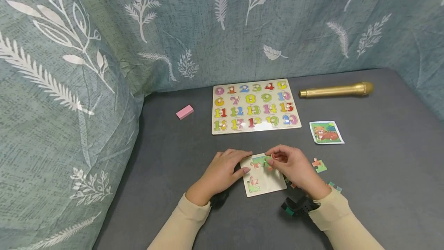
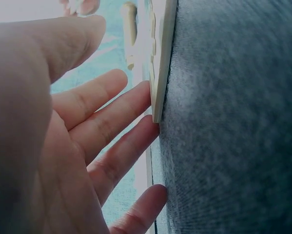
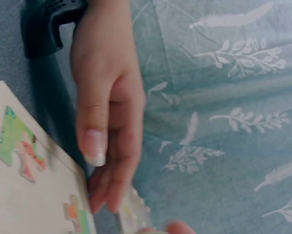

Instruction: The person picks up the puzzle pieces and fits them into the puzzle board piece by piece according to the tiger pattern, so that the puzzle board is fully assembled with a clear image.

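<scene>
A small pale puzzle board (image 1: 267, 184) lies in front of me, with a few picture pieces on it. One puzzle piece (image 1: 254, 184), green and pink, sits in its near left corner; another (image 1: 257, 162) is at the top. My right hand (image 1: 295, 167) is over the board's upper right part, thumb and fingertips pinching a green and orange puzzle piece (image 1: 268, 161). My left hand (image 1: 222, 169) steadies the board's left edge, fingers extended. In the left wrist view, its fingertips (image 2: 145, 92) touch the board's edge (image 2: 160, 87).
Loose puzzle pieces (image 1: 319, 165) lie to the right, some partly hidden by the right hand. Beyond them is a tiger picture card (image 1: 327, 132). A number board (image 1: 256, 105), gold microphone (image 1: 336, 90) and pink block (image 1: 185, 112) are farther back. A leaf-patterned curtain (image 1: 208, 41) borders the table.
</scene>
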